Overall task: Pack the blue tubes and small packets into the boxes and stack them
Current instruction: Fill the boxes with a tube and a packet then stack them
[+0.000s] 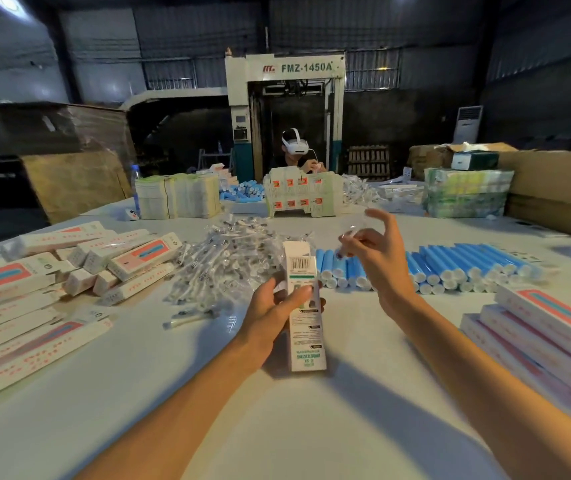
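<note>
Slim white printed carton: upright in left hand grip, open end up. Right hand, just beside that mouth, pinches small clear packet (contents indistinct); blue tubes behind on surface.

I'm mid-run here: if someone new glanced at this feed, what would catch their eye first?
Probably the white box held upright at centre by the left hand, with the right hand just beyond it pinching a small clear packet above the box's top. Next, the row of blue tubes lying to the right behind the hands, and the heap of clear packets left of it.
</note>
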The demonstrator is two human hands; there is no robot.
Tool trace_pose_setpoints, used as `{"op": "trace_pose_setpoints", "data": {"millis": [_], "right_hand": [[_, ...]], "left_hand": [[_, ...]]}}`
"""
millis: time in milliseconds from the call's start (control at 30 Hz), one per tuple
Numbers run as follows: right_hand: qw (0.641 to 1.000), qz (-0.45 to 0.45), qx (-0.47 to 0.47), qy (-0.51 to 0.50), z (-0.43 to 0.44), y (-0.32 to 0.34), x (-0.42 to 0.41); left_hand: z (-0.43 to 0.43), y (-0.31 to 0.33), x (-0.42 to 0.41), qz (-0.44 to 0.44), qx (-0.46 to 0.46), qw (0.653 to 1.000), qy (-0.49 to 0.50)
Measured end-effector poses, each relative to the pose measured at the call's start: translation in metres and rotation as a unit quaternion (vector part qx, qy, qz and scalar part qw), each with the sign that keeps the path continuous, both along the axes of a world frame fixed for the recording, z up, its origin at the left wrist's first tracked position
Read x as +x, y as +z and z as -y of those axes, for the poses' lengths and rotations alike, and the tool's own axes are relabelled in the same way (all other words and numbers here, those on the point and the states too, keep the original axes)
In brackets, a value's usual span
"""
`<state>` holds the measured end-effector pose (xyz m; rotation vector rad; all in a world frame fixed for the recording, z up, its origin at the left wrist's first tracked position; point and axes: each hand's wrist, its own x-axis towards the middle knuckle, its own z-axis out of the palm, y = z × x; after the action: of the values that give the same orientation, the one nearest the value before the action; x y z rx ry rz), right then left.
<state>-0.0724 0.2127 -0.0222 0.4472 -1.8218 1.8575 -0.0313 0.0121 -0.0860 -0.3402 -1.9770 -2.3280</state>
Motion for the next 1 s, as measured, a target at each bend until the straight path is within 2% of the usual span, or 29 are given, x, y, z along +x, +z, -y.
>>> {"op": "trace_pose_setpoints", "data": {"millis": [233,433,533,667,733,833,1000], "right_hand": [[0.996,-0.046,0.039,0.072,0.022,0.04,0.004],[0.976,-0.031,0.195,0.089,0.038,0.04,0.0],[0.964,-0.065,0.251,0.064,0.041,0.033,0.001],[0.925,-0.107,0.363,0.016,0.035,0.015,0.002],[0.939,-0.078,0.336,0.016,0.03,0.005,0.005],[0.979,-0.034,0.2,0.005,0.023,-0.013,0.014],[0.98,0.027,0.14,0.137,0.024,-0.042,0.034]], "left_hand": [[-0.004,0.006,0.004,-0.031,-0.006,0.999,-0.016],[-0.003,0.006,0.003,-0.053,-0.03,0.998,-0.026],[-0.002,0.006,0.002,-0.056,-0.031,0.998,-0.025],[-0.002,0.006,0.002,-0.057,-0.032,0.997,-0.028],[-0.001,0.006,0.002,-0.061,-0.03,0.997,-0.024],[0.0,0.005,0.002,-0.079,-0.034,0.996,0.0],[0.001,0.006,0.002,-0.114,-0.045,0.992,0.01]]}}
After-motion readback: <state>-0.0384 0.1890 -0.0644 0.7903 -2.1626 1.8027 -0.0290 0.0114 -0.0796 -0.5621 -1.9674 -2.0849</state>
